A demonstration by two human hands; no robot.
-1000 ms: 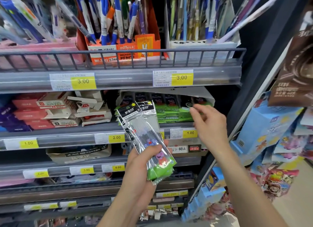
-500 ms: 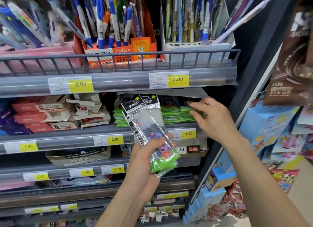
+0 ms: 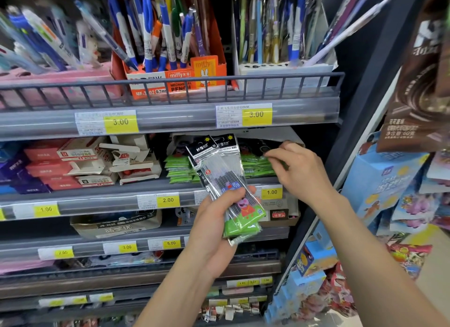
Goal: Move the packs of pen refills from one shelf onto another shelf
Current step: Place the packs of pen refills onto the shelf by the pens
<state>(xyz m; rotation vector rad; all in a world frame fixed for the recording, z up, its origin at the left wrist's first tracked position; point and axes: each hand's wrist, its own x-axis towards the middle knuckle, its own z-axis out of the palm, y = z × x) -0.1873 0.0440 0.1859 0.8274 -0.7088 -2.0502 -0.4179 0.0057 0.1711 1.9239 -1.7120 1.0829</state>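
Note:
My left hand [image 3: 214, 226] grips a small bundle of clear refill packs [image 3: 226, 180] with black headers and green cartoon bottoms, held upright in front of the second shelf. Behind it, a stack of the same green-ended packs [image 3: 179, 167] lies in a box on that shelf [image 3: 117, 200]. My right hand [image 3: 295, 170] reaches into the right end of that stack [image 3: 258, 165], its fingertips pinching the top pack there. Part of the stack is hidden by the held bundle.
The top shelf holds pens standing in boxes, among them an orange mechanical pencil box [image 3: 175, 80], behind a wire rail [image 3: 267, 76]. Red and white cartons [image 3: 80, 161] fill the second shelf's left side. Lower shelves carry boxes. Hanging snack and toy packs [image 3: 399, 180] crowd the right.
My right hand has gone deeper into the right end of the stack and closed its fingertips on a pack. My left hand with its bundle has stayed about where it was.

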